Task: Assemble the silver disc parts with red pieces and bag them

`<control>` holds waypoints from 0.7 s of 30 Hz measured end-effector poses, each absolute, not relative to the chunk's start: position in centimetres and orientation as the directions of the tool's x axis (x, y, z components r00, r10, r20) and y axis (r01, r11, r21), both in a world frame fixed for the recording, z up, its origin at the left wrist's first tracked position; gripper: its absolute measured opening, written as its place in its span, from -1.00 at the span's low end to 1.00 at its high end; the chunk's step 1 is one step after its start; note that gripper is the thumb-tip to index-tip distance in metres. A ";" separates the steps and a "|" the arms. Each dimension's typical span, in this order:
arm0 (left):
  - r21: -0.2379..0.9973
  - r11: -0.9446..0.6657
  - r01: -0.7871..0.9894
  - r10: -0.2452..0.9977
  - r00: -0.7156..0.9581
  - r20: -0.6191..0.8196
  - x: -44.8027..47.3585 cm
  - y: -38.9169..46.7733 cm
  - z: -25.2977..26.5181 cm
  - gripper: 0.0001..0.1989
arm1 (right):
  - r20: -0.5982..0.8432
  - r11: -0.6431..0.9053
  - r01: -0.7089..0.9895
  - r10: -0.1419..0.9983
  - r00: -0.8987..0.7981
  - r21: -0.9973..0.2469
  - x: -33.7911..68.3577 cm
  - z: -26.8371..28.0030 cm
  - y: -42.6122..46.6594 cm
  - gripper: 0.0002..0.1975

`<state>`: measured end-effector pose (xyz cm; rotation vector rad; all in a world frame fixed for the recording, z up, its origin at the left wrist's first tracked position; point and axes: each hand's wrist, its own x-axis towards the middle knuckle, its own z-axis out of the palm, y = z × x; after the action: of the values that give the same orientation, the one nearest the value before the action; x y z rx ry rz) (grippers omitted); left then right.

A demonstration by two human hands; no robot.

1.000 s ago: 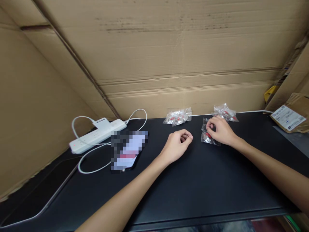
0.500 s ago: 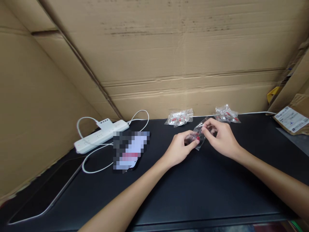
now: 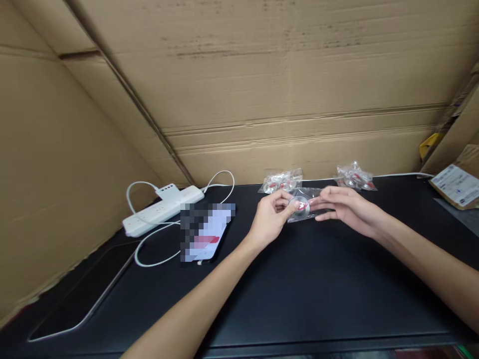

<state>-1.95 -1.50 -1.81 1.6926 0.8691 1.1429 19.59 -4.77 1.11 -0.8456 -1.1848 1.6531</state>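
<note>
A small clear plastic bag (image 3: 301, 207) with a red and white part inside is held up just above the black table (image 3: 299, 294). My left hand (image 3: 270, 217) pinches its left end. My right hand (image 3: 346, 208) has its fingers stretched along the bag's right end. Behind my hands, by the cardboard wall, lie two heaps of the same clear bags: one heap (image 3: 280, 181) in the middle and another heap (image 3: 355, 176) further right.
A phone (image 3: 206, 232) lies on the table to the left, with a white power strip (image 3: 160, 214) and white cables behind it. Cardboard walls (image 3: 262, 89) enclose the back and left. A labelled brown parcel (image 3: 456, 183) sits at far right.
My right hand picked one bag off the table at the right and carried it left. My left hand rose and took its other end; both now hold it lifted.
</note>
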 end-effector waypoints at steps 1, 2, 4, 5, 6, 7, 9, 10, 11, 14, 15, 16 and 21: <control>0.921 -0.380 0.089 0.884 0.328 0.333 -2.0 -1.6 -1.7 -0.78 | -0.037 -0.165 -0.310 0.924 -0.380 -0.936 19.7 1.0 -4.7 -0.90; 0.912 -0.396 0.108 0.879 0.332 0.342 -2.1 -1.7 -1.6 -0.78 | -0.054 -0.202 -0.339 0.915 -0.399 -0.919 19.7 0.8 -4.6 -0.90; 0.898 -0.415 0.149 0.872 0.348 0.345 -2.2 -1.9 -1.3 -0.78 | -0.109 -0.286 -0.376 0.897 -0.428 -0.882 19.6 0.5 -4.5 -0.85; 0.889 -0.424 0.174 0.869 0.354 0.346 -2.2 -2.0 -1.2 -0.77 | -0.142 -0.327 -0.387 0.888 -0.437 -0.862 19.5 0.3 -4.5 -0.82; 0.876 -0.437 0.205 0.867 0.354 0.351 -2.3 -2.1 -1.1 -0.76 | -0.172 -0.363 -0.396 0.881 -0.441 -0.843 19.3 0.1 -4.5 -0.80; 0.862 -0.451 0.234 0.866 0.348 0.358 -2.3 -2.2 -1.1 -0.76 | -0.196 -0.390 -0.406 0.875 -0.442 -0.827 19.1 -0.2 -4.6 -0.78; 0.851 -0.456 0.261 0.868 0.341 0.361 -2.4 -2.2 -1.0 -0.76 | -0.216 -0.408 -0.428 0.877 -0.430 -0.806 18.7 -0.6 -4.7 -0.78; 0.860 -0.444 0.249 0.871 0.346 0.350 -2.4 -2.1 -1.0 -0.77 | -0.218 -0.405 -0.439 0.883 -0.417 -0.802 18.5 -0.8 -4.7 -0.79; 0.878 -0.423 0.223 0.873 0.361 0.328 -2.4 -2.1 -1.0 -0.78 | -0.220 -0.400 -0.451 0.890 -0.399 -0.798 18.3 -1.1 -4.8 -0.80; 0.930 -0.342 0.135 0.872 0.415 0.260 -2.2 -1.9 -1.0 -0.82 | -0.236 -0.382 -0.493 0.913 -0.333 -0.782 18.0 -1.6 -4.7 -0.85; 0.939 -0.325 0.117 0.873 0.419 0.250 -2.1 -1.9 -1.1 -0.83 | -0.240 -0.376 -0.506 0.919 -0.313 -0.776 18.0 -1.7 -4.7 -0.86; 0.943 -0.317 0.104 0.876 0.414 0.249 -2.0 -2.0 -1.1 -0.83 | -0.241 -0.368 -0.518 0.924 -0.298 -0.772 18.0 -1.8 -4.6 -0.87; 0.938 -0.336 0.080 0.884 0.369 0.286 -1.5 -2.7 -1.0 -0.84 | -0.209 -0.330 -0.520 0.937 -0.279 -0.787 17.9 -2.2 -4.4 -0.92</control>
<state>-1.49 -2.67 -0.98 1.6984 0.8621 1.0829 17.92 -4.41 -2.17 -0.8328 -0.7366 1.7951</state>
